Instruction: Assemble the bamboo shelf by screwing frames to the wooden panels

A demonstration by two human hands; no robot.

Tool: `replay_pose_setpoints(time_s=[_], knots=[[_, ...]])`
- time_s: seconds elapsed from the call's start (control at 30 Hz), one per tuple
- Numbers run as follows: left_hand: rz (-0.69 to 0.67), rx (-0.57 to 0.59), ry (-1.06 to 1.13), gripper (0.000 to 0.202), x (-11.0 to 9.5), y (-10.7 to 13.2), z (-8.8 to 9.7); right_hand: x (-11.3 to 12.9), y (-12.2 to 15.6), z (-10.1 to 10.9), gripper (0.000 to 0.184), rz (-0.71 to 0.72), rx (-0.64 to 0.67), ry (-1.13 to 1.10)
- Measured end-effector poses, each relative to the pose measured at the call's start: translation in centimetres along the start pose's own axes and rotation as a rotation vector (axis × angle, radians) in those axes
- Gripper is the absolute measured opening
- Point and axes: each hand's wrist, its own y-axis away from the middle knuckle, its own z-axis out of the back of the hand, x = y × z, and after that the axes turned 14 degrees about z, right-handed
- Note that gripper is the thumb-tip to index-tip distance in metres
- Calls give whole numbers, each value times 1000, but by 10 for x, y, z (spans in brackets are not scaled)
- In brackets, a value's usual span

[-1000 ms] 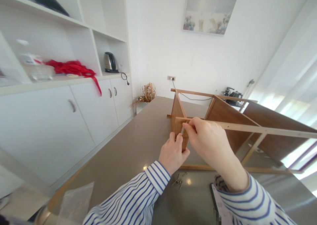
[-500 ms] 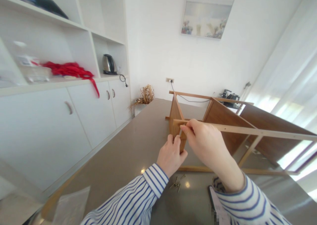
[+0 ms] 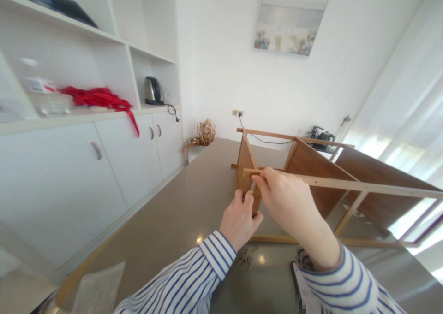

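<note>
Firmly clenched grips: left hand (image 3: 240,218) on panel (image 3: 245,162) edge, right hand (image 3: 288,202) pinching rail (image 3: 346,183) end; tabletop (image 3: 166,222) stretches leftward.

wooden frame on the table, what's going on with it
A person in a striped shirt is working on a wooden frame that lies on the table. The left hand grips the near edge of its end panel, and the right hand pinches the end of a pale rail at that same corner. Any small part between the fingers is hidden. Loose screws lie on the table by the wrists.
</note>
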Motion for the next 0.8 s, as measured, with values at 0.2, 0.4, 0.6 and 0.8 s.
replay_pose_setpoints(time_s=[0.2, 0.4, 0.6, 0.8], knots=[[1, -16, 3, 38, 1, -1, -1, -3, 1, -6, 26, 40, -62, -3], [8, -14, -4, 40, 2, -2, -2, -3, 1, -10, 26, 8, -111, -7], [7, -6, 9, 41, 4, -2, -4, -3, 1, -15, 23, -46, -138, -116], [13, 5, 16, 41, 4, -3, -4, -5, 3, -20, 23, -51, -217, -96]])
